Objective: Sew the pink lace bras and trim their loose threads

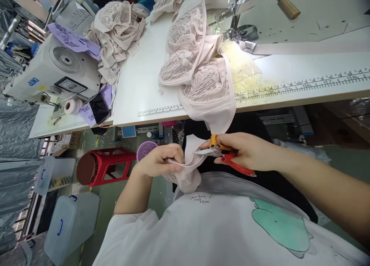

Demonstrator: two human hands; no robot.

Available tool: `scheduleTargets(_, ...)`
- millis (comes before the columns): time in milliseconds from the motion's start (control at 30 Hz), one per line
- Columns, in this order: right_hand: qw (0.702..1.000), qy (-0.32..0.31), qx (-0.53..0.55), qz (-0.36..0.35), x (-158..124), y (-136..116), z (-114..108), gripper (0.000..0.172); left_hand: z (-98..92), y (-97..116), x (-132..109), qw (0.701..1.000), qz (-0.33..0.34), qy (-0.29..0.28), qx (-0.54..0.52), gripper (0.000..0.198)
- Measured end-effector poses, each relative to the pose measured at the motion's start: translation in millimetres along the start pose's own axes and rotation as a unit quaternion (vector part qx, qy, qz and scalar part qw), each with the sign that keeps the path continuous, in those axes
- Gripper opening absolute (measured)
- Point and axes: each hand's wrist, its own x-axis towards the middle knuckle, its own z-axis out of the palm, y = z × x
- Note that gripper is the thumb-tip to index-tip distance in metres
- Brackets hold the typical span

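Head view, upper left: a white sewing machine [58, 69] (a red stool [106, 165] stands below it). At centre the left hand [158, 162] pinches the pale lace garment [202, 85], which hangs off the table [138, 85] edge. Just right, the right hand [248, 152] is clamped on red snips [235, 164], their blades at the cloth.

Left hand [158, 160] pinches lace garment [189, 169]; right hand [248, 150] holds snips [228, 156].

Lace garment [189, 177] partly inside left hand [158, 162]

Pale pink lace garment [190, 173], hanging off the table [138, 85] edge into the lap, red-handled snips [231, 160], blades at its fold
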Motion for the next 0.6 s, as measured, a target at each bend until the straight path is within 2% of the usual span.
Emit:
scheduleTargets(133, 0.998, -0.004, 0.064, -0.029, 10.1, 3.8, 21.9, 0.012, -1.2, 3.1, 6.6, 0.999, 0.001, -0.032, 0.015, 0.024)
scheduleTargets(200, 0.997, -0.005, 0.062, -0.041, 12.3, 7.2, 24.0, 0.009, -1.3, 5.4, 4.9, 0.998, -0.031, -0.045, 0.013, 0.026)
scheduleTargets(333, 0.997, -0.026, 0.053, -0.045, 14.4, 13.7, 17.7, 0.015, -1.3, 9.3, -0.8, 0.992, -0.112, -0.05, -0.012, 0.036)
scheduleTargets(467, 0.996, -0.068, -0.01, -0.054, 21.1, 8.9, 10.3, 0.016, -1.9, 9.6, -1.9, 0.99, -0.123, -0.07, -0.021, 0.04)
scheduleTargets(600, 0.989, -0.133, -0.066, -0.019, 23.5, -2.8, -1.6, 0.011, -5.6, 7.3, -6.2, 0.987, -0.143, -0.079, 0.004, 0.041)
